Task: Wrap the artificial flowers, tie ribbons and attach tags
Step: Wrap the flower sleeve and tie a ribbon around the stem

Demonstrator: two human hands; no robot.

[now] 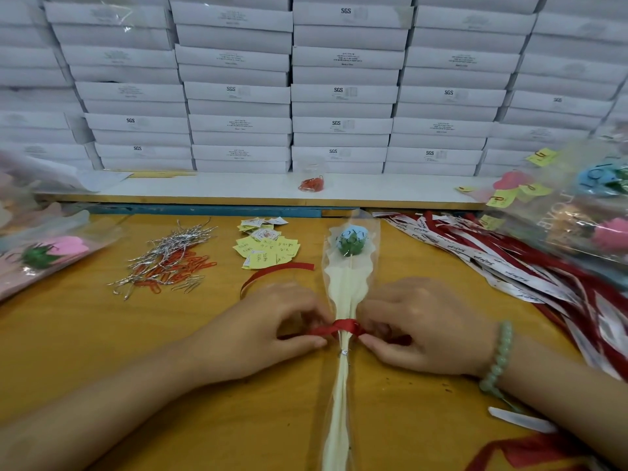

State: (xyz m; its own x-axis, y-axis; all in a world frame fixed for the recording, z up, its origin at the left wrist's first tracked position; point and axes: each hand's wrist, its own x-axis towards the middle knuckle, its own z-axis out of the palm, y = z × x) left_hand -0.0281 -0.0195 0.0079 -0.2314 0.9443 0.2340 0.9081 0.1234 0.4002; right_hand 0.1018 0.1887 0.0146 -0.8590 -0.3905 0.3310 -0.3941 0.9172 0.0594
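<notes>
The blue artificial flower in clear and cream wrapping (350,239) lies in the middle of the wooden bench (85,334), already wrapped. A red satin ribbon (346,326) goes around its stem. The left hand (272,331) and right hand (418,328) each pinch one end, so the knot seems unfinished. The yellow paper tags (268,248) lie beyond, none attached yet.

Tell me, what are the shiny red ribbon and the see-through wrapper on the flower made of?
The shiny red ribbon round the stem looks like satin-type fabric: it has a soft sheen and crumpled folds. The see-through wrapper seems to be thin glossy plastic film: the blue flower head shows through it, and its edges glint.
</notes>
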